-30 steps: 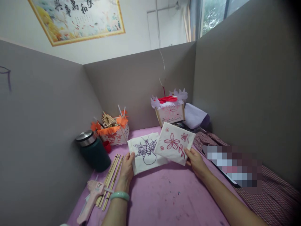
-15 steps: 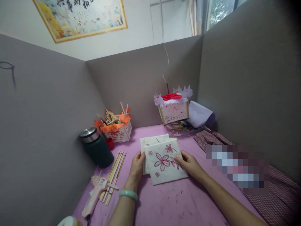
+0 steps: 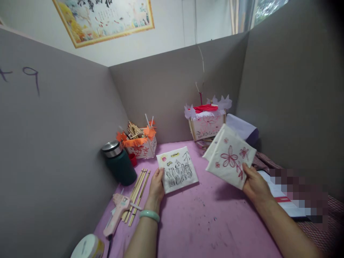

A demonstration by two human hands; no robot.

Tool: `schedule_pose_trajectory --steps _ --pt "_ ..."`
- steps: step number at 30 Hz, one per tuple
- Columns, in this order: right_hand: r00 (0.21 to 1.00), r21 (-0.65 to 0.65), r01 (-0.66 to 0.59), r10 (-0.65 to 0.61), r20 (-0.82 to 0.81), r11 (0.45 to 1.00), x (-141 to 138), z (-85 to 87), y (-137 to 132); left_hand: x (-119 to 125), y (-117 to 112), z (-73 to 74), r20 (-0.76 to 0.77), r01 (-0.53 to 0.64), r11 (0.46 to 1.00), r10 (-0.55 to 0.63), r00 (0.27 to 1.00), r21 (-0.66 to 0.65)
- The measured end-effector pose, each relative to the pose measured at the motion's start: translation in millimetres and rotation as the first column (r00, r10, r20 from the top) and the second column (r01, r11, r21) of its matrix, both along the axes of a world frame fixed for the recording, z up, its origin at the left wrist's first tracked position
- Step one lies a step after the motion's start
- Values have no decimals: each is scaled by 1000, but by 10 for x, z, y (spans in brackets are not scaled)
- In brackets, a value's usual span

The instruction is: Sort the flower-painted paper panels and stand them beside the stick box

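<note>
My left hand (image 3: 157,186), a green bangle on its wrist, grips the left edge of a white square panel (image 3: 178,170) drawn with dark shapes and a small red sun. Raised on the right, my right hand (image 3: 255,182) pinches the lower corner of a white square panel with red flowers (image 3: 232,157). Behind that panel shows the edge of at least one more white panel (image 3: 215,147), held in the same hand. The drawing on it is mostly hidden. The two hands are well apart above the pink tabletop (image 3: 196,225).
Left: a dark green flask (image 3: 120,166), bamboo sticks (image 3: 138,197), a pink glue gun (image 3: 118,213), a white-lidded tub (image 3: 87,247). Behind stand an orange-fringed box (image 3: 139,147) with sticks and a purple-trimmed box (image 3: 208,125) with red cord. Grey partitions (image 3: 174,96) enclose the table; checked cloth lies right.
The stack of panels has been split. My right hand has carried the flowered panel and another up and right, while the dark-drawn panel stays in my left hand. The view has shifted left.
</note>
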State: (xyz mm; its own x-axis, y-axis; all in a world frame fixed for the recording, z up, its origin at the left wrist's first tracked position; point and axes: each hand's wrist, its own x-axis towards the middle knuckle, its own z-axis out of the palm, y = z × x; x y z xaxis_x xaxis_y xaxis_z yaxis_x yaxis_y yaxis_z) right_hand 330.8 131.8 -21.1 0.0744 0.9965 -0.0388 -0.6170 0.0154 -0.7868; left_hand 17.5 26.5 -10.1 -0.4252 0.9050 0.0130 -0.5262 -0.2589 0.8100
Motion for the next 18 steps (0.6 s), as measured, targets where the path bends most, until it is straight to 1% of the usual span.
schedule_pose_trajectory --steps 2,5,11,15,18 --pt "999 -10 -49 49 15 999 -98 22 -75 11 -7 9 2 -3 1000 3 1000 -15" --pt "985 -3 -156 156 73 988 -244 52 -197 33 -14 28 -5 3 999 -3 1000 -40" --pt "930 49 -328 313 194 943 -428 64 -389 136 -23 38 -40 41 996 -44 998 -78" --pt "889 62 -356 318 329 932 -526 9 -435 259 -72 39 -152 115 992 -123 981 -60" --pt "863 84 -368 307 401 926 -567 -59 -417 331 -112 57 -220 152 985 -166 961 -81"
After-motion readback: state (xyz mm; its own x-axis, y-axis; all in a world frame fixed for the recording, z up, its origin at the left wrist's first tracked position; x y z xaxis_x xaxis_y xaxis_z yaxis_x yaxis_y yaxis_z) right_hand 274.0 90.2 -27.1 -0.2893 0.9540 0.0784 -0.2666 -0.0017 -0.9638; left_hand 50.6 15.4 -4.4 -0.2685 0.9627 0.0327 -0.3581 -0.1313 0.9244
